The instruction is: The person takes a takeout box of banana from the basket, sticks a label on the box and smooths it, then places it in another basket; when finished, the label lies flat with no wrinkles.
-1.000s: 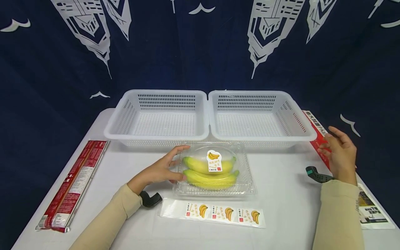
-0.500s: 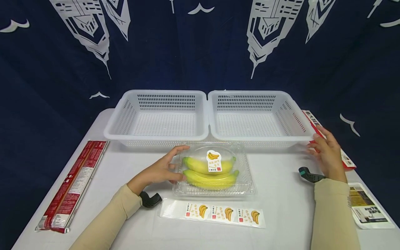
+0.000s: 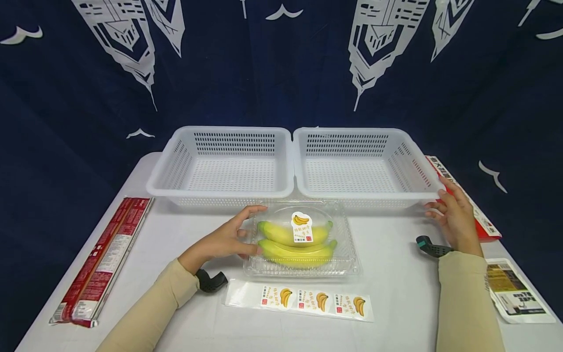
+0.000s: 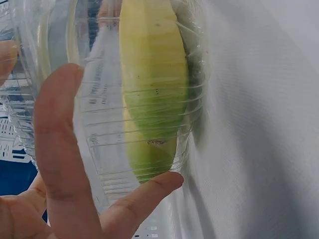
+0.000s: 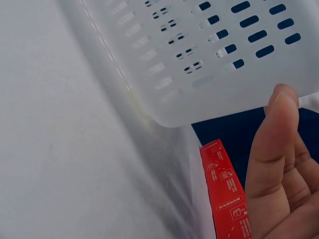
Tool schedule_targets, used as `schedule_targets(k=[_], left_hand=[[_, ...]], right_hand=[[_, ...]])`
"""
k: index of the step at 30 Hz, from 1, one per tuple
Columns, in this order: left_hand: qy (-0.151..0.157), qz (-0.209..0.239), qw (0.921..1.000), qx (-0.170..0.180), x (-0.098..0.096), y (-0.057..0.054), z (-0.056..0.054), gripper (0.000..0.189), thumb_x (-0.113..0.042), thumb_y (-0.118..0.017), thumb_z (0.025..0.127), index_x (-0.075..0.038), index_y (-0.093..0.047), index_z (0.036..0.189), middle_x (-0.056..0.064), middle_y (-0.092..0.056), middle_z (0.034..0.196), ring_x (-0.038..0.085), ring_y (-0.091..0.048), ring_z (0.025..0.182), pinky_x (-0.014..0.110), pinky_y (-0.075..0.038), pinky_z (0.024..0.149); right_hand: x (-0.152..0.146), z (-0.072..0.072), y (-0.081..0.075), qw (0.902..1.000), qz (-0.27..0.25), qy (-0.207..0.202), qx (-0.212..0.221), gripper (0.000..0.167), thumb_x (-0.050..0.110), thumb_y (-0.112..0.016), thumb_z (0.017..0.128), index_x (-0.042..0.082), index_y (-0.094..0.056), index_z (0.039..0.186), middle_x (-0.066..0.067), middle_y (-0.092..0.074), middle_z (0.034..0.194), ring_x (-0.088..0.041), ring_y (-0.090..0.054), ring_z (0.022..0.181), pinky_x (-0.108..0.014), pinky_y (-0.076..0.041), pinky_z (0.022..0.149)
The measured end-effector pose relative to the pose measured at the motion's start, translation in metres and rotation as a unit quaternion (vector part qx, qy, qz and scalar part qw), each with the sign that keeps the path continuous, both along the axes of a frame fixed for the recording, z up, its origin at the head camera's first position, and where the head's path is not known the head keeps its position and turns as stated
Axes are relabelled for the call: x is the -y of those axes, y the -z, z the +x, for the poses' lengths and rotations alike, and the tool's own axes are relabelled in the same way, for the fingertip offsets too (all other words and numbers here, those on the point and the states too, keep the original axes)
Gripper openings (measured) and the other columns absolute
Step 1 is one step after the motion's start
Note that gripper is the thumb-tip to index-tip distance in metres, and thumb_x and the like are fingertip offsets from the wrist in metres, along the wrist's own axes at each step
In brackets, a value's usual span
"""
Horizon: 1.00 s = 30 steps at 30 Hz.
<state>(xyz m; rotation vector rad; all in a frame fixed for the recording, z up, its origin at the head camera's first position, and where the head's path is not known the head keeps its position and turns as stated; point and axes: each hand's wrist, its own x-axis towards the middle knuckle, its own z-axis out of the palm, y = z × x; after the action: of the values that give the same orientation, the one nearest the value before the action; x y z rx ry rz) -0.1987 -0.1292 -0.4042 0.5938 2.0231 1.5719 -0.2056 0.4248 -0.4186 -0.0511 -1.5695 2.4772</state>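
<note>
My left hand (image 3: 226, 239) lies against the left side of a clear plastic clamshell box (image 3: 347, 249), thumb near the front and fingers spread along its edge. Inside are yellow-green bananas (image 3: 292, 254), seen through the ribbed wall in the left wrist view. A banana label (image 3: 302, 227) is on the lid. At the right, my right hand (image 3: 459, 220) hovers by the front corner of the right white basket (image 3: 369, 196), holding nothing. Its thumb (image 5: 274, 129) overlaps the rim's edge in the right wrist view. The hand partly hides a red box (image 3: 486, 230) behind it.
A strip of banana labels (image 3: 299, 300) lies in front of the clamshell. Another white basket (image 3: 220, 194) stands at the back left. Long red packets (image 3: 105, 259) lie along the left table edge, and a white pouch (image 3: 521, 296) lies by the right sleeve.
My right hand has moved left from over the red box to the basket's corner, leaving more of the red box and pouch showing. The left hand and clamshell have stayed put.
</note>
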Motion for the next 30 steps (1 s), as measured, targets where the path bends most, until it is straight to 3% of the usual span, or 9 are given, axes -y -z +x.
schedule_targets(k=[4,9,18,26,30], left_hand=[[0.004,0.0,1.0,0.005,0.0,0.0,0.0,0.094,-0.006,-0.083,0.089,-0.019,-0.032,0.166,0.023,-0.009,0.174,0.058,-0.048,0.139,0.043,-0.064,0.07],[0.007,0.003,0.9999,0.015,-0.001,-0.001,0.001,0.093,-0.005,-0.083,0.088,-0.014,-0.032,0.165,0.022,-0.011,0.174,0.062,-0.042,0.143,0.045,-0.064,0.07],[0.008,0.001,0.9997,0.025,-0.005,-0.007,0.007,0.081,-0.006,-0.082,0.087,-0.015,-0.039,0.155,0.026,-0.013,0.172,0.06,-0.044,0.14,0.041,-0.063,0.069],[0.029,0.0,0.998,0.056,-0.006,-0.022,0.018,0.08,-0.01,-0.084,0.088,-0.023,-0.04,0.154,0.019,-0.017,0.173,0.057,-0.039,0.146,0.04,-0.062,0.071],[0.039,0.012,0.9976,0.056,-0.006,-0.029,0.022,0.082,-0.009,-0.084,0.089,-0.02,-0.039,0.156,0.018,-0.018,0.173,0.057,-0.039,0.146,0.04,-0.062,0.07]], right_hand=[[0.0,-0.001,0.0,1.0,-0.004,-0.002,0.005,0.036,0.012,-0.056,0.114,0.025,-0.062,0.147,-0.001,-0.057,0.126,-0.019,-0.075,0.078,-0.027,-0.063,0.064],[0.001,-0.001,-0.001,0.9999,-0.009,-0.004,0.007,0.041,0.013,-0.056,0.114,0.022,-0.055,0.153,-0.001,-0.056,0.127,-0.019,-0.075,0.077,-0.028,-0.063,0.065],[0.001,0.001,-0.002,0.9998,-0.006,-0.006,0.02,0.046,0.017,-0.057,0.114,0.023,-0.049,0.159,0.0,-0.051,0.132,-0.018,-0.075,0.08,-0.027,-0.064,0.067],[0.001,0.001,-0.001,0.9997,-0.006,-0.007,0.024,0.045,0.019,-0.057,0.114,0.025,-0.049,0.159,0.002,-0.051,0.134,-0.019,-0.075,0.08,-0.027,-0.064,0.067],[0.002,0.002,-0.001,0.9997,-0.009,-0.006,0.022,0.044,0.018,-0.057,0.114,0.026,-0.051,0.157,0.001,-0.051,0.134,-0.019,-0.074,0.08,-0.027,-0.064,0.067]])
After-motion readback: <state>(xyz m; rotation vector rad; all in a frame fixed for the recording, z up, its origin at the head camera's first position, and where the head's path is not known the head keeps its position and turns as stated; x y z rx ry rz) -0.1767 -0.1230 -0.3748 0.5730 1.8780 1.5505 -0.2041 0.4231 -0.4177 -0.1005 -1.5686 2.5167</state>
